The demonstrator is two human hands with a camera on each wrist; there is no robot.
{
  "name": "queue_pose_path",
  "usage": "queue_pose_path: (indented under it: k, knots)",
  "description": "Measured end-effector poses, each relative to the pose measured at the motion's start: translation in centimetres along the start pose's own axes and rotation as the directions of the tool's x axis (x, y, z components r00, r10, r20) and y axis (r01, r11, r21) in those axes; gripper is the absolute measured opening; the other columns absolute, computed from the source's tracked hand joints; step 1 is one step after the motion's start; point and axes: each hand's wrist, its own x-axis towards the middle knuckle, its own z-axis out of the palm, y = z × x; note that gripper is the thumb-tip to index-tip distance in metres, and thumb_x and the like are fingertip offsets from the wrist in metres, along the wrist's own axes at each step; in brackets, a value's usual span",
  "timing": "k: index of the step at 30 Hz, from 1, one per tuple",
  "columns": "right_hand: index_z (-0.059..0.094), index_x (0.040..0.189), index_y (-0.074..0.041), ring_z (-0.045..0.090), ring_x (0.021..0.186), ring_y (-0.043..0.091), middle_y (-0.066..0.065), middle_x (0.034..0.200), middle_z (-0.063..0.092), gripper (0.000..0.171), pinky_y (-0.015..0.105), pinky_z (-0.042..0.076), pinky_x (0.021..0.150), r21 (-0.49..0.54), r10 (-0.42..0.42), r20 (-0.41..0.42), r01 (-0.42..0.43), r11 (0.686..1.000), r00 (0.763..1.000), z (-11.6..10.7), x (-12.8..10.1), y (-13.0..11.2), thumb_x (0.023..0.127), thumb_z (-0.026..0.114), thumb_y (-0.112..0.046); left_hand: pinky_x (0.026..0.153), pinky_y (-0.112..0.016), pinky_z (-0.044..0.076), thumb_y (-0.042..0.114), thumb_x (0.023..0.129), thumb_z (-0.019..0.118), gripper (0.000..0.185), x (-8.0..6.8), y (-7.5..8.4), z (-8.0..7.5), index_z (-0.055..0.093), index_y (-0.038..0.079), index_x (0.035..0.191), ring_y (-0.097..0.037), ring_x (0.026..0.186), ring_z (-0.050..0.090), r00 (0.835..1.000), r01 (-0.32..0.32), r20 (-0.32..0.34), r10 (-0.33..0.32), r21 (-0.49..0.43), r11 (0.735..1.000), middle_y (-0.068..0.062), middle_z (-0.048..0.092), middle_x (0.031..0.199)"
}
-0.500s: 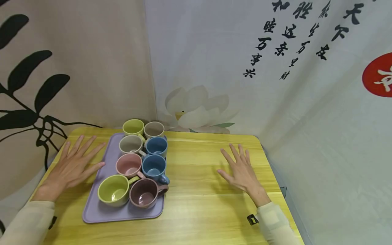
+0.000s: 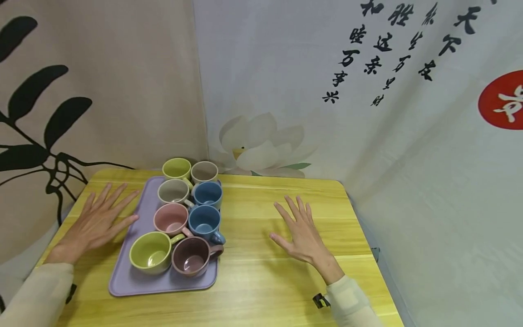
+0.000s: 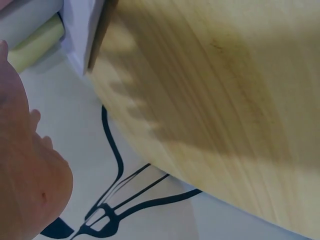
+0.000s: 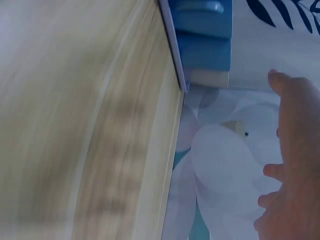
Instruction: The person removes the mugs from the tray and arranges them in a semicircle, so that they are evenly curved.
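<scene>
Several mugs stand in two columns on a lilac tray [image 2: 135,284] at the left of the table. The left column holds a green mug [image 2: 150,254], a pink mug [image 2: 170,219], a light grey mug [image 2: 173,191] and another green mug [image 2: 176,168]. In the right one are a plum mug [image 2: 190,257], two blue mugs [image 2: 204,221] and a taupe mug [image 2: 204,171]. My left hand [image 2: 91,222] is spread beside the tray's left edge, holding nothing. Fingers spread, my right hand [image 2: 302,236] hovers above the table, right of the tray, also holding nothing.
The yellow wood-grain table [image 2: 261,281] ends at the back against a curtain [image 2: 261,81] printed with a lotus, leaves and characters. A black strap [image 2: 320,300] sits at the right wrist.
My right hand has moved left across the table, towards the tray. The left hand and the mugs stay nearly where they were; the view has shifted very slightly.
</scene>
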Motion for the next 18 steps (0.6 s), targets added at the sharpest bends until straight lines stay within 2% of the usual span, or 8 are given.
queue_pose_path:
  k: [6,10,15,18]
  knots:
    - [0.024,0.182,-0.031,0.009,0.178,0.05,0.011,0.191,0.02,0.092,0.079,0.011,0.139,0.121,-0.024,0.014,0.022,0.992,1.0,0.9,0.4,-2.2,0.106,0.072,-0.053,0.136,-0.074,-0.022,0.051,0.117,0.056,0.079,0.2,-0.7,0.9,0.021,0.026,0.182,-0.052,0.177,-0.014,0.999,0.018,0.027,-0.017,-0.043,0.999,-0.021,0.003,0.192]
    - [0.021,0.182,-0.032,0.009,0.179,0.047,0.006,0.192,0.017,0.091,0.076,0.011,0.141,0.22,-0.03,0.039,0.021,0.975,0.999,1.6,0.6,-3.6,0.108,0.069,-0.054,0.134,-0.079,-0.019,0.052,0.117,0.056,0.079,0.2,-1.1,1.4,0.021,0.026,0.183,-0.055,0.176,-0.012,0.998,0.034,0.047,-0.031,-0.068,0.997,-0.025,0.005,0.19]
    - [0.02,0.182,-0.032,0.009,0.179,0.044,0.003,0.193,0.017,0.09,0.076,0.015,0.14,0.348,-0.048,0.071,0.02,0.937,0.996,2.4,0.6,-5.2,0.109,0.068,-0.052,0.134,-0.081,-0.018,0.054,0.117,0.054,0.08,0.2,-1.4,1.9,0.02,0.024,0.183,-0.06,0.174,-0.009,0.994,0.067,0.089,-0.057,-0.107,0.992,-0.029,0.006,0.189]
    - [0.022,0.182,-0.033,0.009,0.18,0.04,0.0,0.192,0.018,0.089,0.078,0.019,0.139,0.433,-0.053,0.096,0.006,0.902,0.994,2.7,0.6,-6.1,0.109,0.069,-0.048,0.133,-0.082,-0.017,0.056,0.117,0.054,0.081,0.1,-1.6,2.2,0.02,0.024,0.183,-0.062,0.173,-0.007,0.991,0.085,0.114,-0.071,-0.126,0.988,-0.029,0.008,0.189]
